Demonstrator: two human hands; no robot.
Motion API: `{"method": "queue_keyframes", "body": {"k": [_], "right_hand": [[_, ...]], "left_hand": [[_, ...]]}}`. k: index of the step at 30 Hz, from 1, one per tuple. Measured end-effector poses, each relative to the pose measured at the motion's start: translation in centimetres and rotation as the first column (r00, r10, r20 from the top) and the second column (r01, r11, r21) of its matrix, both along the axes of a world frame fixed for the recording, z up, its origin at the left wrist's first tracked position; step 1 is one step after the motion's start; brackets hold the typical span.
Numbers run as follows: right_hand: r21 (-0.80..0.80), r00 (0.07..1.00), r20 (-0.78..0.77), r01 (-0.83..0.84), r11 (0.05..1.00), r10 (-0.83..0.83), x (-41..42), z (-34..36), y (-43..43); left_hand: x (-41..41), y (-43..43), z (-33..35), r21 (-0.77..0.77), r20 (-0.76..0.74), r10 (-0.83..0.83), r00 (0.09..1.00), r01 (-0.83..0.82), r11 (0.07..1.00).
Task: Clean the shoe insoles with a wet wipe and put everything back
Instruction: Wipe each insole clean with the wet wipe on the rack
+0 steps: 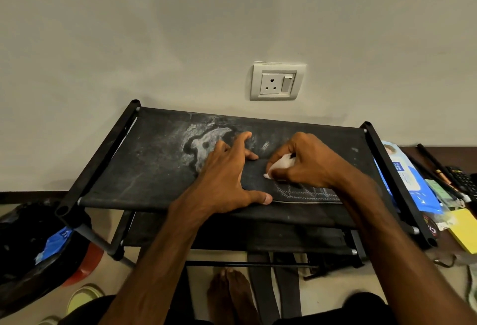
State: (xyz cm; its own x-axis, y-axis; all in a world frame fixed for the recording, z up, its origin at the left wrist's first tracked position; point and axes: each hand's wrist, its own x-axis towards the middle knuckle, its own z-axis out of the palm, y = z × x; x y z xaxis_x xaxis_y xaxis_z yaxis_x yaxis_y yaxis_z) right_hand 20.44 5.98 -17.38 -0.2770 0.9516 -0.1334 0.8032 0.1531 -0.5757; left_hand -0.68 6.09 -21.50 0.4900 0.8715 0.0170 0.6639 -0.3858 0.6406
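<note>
Nearest, under the shoe rack [144, 164], 2 bare feet [232, 291] stand on the floor, with a pair of pale yellow slippers [82, 297] to the rack's left and a black bag [31, 242] slumped against its left leg.

On the rack's top shelf, toward its front right, lies 1 dark insole [307, 194] with pale stitching. The left hand [227, 177] presses it flat, fingers [241, 141] spread wide and the thumb on its near edge. The right hand [304, 167] has its fingers curled, pinching a bunched white wet wipe [281, 166] against the insole's upper face.

Risks, as I judge them: the shelf is slack fabric, so hard scrubbing could make it sag and let the insole slide off the front edge. The cloth is also streaked with whitish grime left of the insole, and a damp insole dragged across it could pick dirt up again. The wipe is a small wad, so it may smear rather than lift.

Off the rack's right end sits a blue wet wipes pack [407, 177]; its label reads "mee mee", and the smaller print is illegible. A yellow notepad [464, 231] lies nearer than the pack. On the wall behind the rack is a white socket [277, 82]
</note>
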Motion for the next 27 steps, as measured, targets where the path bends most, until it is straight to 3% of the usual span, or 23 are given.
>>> {"method": "queue_keyframes", "body": {"k": [4, 10, 12, 19, 21, 25, 27], "right_hand": [[0.157, 0.983, 0.064, 0.159, 0.975, -0.171, -0.3, -1.3, 1.0], [-0.095, 0.999, 0.042, -0.023, 0.995, 0.027, 0.2, 0.6, -0.4], [-0.103, 0.995, 0.083, -0.047, 0.994, 0.056, 0.3, 0.7, -0.7], [0.142, 0.958, 0.119, 0.244, 0.959, -0.262, 0.5, -0.9, 1.0], [0.127, 0.964, 0.123, 0.218, 0.968, -0.234, 0.4, -0.7, 0.9], [-0.129, 0.999, 0.044, -0.007, 0.992, 0.013, 0.7, 0.9, -0.5], [-0.144, 0.996, 0.071, -0.049, 0.988, 0.060, 0.9, 0.9, -0.9]], "left_hand": [[-0.2, 0.0, 0.0, -0.009, 0.002, -0.006, 1.000, 0.006, 1.000], [-0.1, 0.0, 0.1, -0.012, -0.035, 0.002, 0.999, -0.002, 1.000], [-0.1, 0.0, 0.2, -0.016, -0.049, 0.000, 0.999, -0.001, 1.000], [-0.1, -0.1, 0.3, -0.019, -0.042, 0.003, 0.999, -0.003, 1.000], [-0.1, -0.1, 0.3, -0.020, -0.047, 0.004, 0.999, -0.005, 1.000], [-0.1, 0.0, 0.2, -0.020, -0.060, 0.012, 0.998, -0.013, 1.000], [0.0, 0.1, 0.2, -0.009, -0.057, 0.012, 0.998, -0.013, 1.000]]}}
